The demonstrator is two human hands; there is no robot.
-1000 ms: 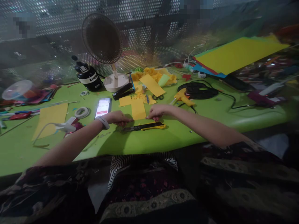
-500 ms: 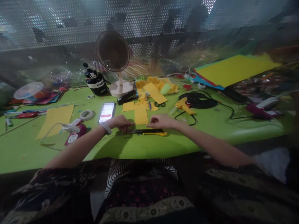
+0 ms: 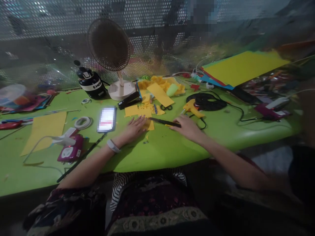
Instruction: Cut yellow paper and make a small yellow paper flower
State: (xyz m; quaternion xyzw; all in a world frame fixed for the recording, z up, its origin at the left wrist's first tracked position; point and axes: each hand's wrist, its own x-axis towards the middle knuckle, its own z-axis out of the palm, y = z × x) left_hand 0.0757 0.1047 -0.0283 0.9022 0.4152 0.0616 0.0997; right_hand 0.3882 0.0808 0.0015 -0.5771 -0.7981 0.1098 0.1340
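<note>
The cutter [image 3: 163, 121] slants over flat yellow paper [image 3: 151, 125].

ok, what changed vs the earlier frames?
The right hand took hold of the cutter knife, which lay near the table edge; it has moved forward, tip now at the yellow paper. The left hand went from pinched to spread, fingers on the paper. Fan, phone, glue gun: unchanged.
</note>
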